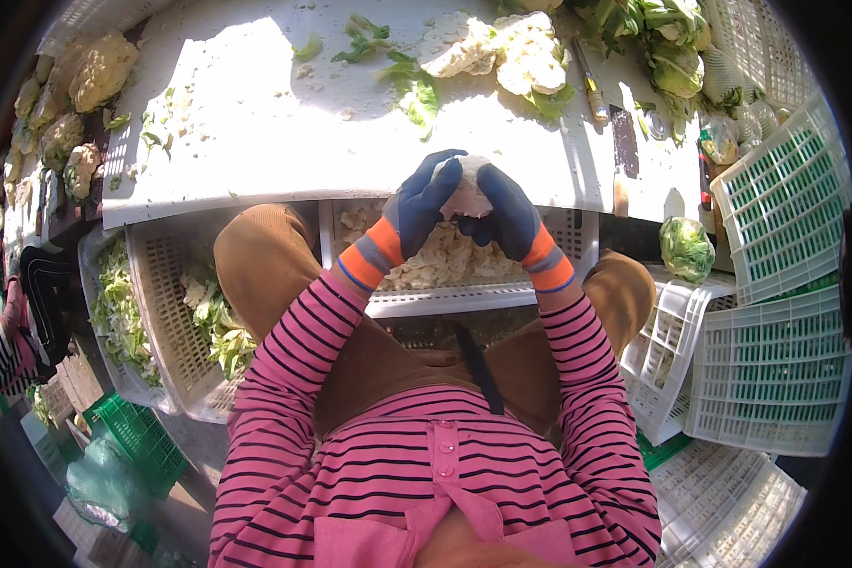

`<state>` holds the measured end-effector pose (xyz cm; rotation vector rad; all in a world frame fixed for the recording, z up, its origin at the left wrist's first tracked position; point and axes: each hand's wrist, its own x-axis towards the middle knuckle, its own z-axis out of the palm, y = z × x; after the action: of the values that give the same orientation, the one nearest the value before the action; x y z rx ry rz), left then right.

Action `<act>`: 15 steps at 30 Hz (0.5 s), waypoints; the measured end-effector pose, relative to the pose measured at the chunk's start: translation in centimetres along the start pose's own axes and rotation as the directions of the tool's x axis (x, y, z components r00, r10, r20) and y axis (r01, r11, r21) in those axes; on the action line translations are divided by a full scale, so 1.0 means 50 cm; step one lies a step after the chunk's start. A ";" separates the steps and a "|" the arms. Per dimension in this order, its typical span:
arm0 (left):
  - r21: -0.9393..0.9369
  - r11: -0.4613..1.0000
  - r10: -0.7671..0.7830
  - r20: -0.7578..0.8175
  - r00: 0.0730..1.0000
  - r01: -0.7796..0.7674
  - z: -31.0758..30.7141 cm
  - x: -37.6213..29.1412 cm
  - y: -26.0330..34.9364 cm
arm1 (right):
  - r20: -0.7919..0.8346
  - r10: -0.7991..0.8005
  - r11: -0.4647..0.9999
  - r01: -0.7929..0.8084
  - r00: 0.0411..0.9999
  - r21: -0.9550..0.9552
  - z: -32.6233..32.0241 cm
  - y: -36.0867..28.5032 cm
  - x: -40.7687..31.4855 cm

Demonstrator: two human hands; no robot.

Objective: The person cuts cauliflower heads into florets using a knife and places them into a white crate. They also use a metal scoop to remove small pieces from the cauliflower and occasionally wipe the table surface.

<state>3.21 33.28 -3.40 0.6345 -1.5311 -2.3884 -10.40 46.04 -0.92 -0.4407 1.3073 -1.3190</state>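
Both of my hands wear dark blue gloves with orange and grey cuffs. Between my left hand and my right hand, a pale piece of cauliflower is gripped from both sides. Some of its surface is hidden by my fingers. Below my hands, at my knees, a white plastic crate holds many cut cauliflower florets. Just beyond my hands lies the front of a white work table, strongly sunlit. Larger cauliflower chunks and loose green leaves rest on it farther back.
A knife and a dark-bladed cleaver lie at the table's right. Stacked crates and a cabbage-like head stand right. Crates of leaves sit left; whole cauliflowers lie far left, near another person's striped sleeve.
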 end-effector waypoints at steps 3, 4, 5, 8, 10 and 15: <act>0.046 0.999 0.004 -0.005 1.000 -0.004 0.022 -0.003 -0.019 | -0.101 0.081 0.974 -0.057 0.992 0.219 0.025 0.026 -0.032; 0.092 0.995 0.032 -0.012 0.999 -0.031 0.028 -0.003 -0.023 | -0.116 0.071 0.950 -0.031 0.991 0.311 0.033 0.031 -0.034; 0.163 0.986 0.031 -0.052 0.998 -0.023 0.034 -0.004 -0.026 | -0.229 0.047 0.966 0.014 0.972 0.259 0.038 0.035 -0.039; 0.283 0.959 0.054 -0.154 0.987 -0.009 0.043 -0.009 -0.028 | -0.437 -0.055 0.998 0.038 0.898 -0.049 0.042 0.038 -0.049; 0.257 0.966 0.018 -0.139 0.990 0.019 0.040 -0.013 -0.027 | -0.320 -0.343 0.864 0.162 0.883 -0.477 0.034 0.035 -0.055; 0.515 0.747 0.375 0.195 0.906 -0.420 0.018 -0.001 -0.034 | -0.213 -0.190 0.962 0.138 0.958 -0.235 0.013 0.027 -0.050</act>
<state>2.86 34.75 -4.62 0.2580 -2.1556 -1.6672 -8.59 48.29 -0.76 -0.5697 1.6518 -1.4030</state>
